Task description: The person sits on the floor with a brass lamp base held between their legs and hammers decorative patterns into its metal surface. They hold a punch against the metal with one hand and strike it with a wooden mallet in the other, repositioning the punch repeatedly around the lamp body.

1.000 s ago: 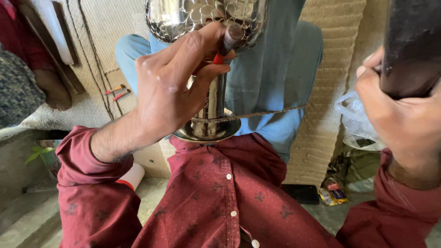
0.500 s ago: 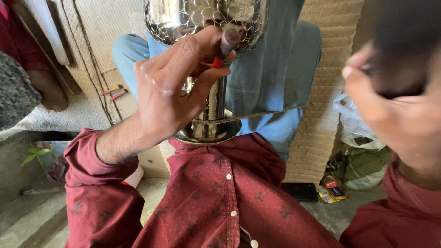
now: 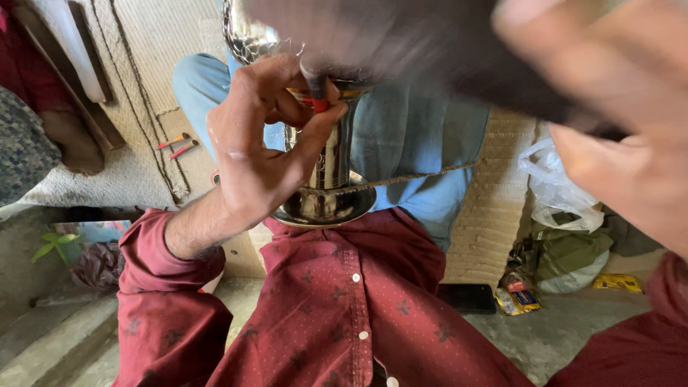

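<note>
Pinching punch (image 3: 315, 86) on vase (image 3: 326, 165), left hand (image 3: 261, 154) fingers clamped to steady it | right hand (image 3: 616, 136) blurred around dark tool (image 3: 430, 50), grip unclear

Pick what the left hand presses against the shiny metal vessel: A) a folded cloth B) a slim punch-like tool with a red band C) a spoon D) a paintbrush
B: the left hand pinches a slim tool with a red band against the metal vessel, while the right hand is a blur at the upper right.
</note>
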